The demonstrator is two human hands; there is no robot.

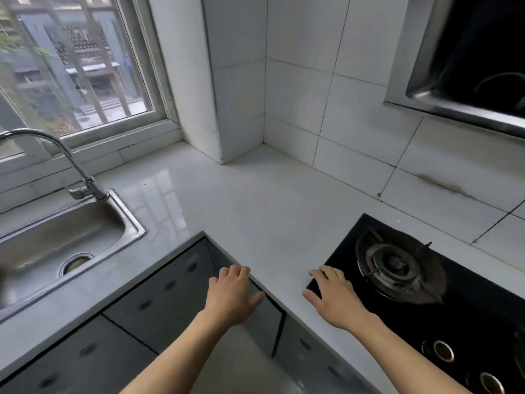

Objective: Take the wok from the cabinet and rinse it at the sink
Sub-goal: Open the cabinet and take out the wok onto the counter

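Note:
No wok is in view. My left hand (231, 294) hovers at the inner corner of the white L-shaped countertop (241, 206), fingers loosely spread, holding nothing. My right hand (332, 297) rests flat on the counter at the left edge of the black gas hob (426, 302), also empty. Grey lower cabinet doors (159, 297) run under the counter, all of them closed. The steel sink (56, 240) with its drain sits at the left, and a curved chrome faucet (71, 163) stands behind it. No water is running.
A window (71, 61) with bars is above the sink. White tiled walls meet in a jutting corner column (221, 81). A steel range hood (468, 58) hangs at the upper right over the hob's burner (395, 268). Two knobs (443, 351) sit at the hob's front.

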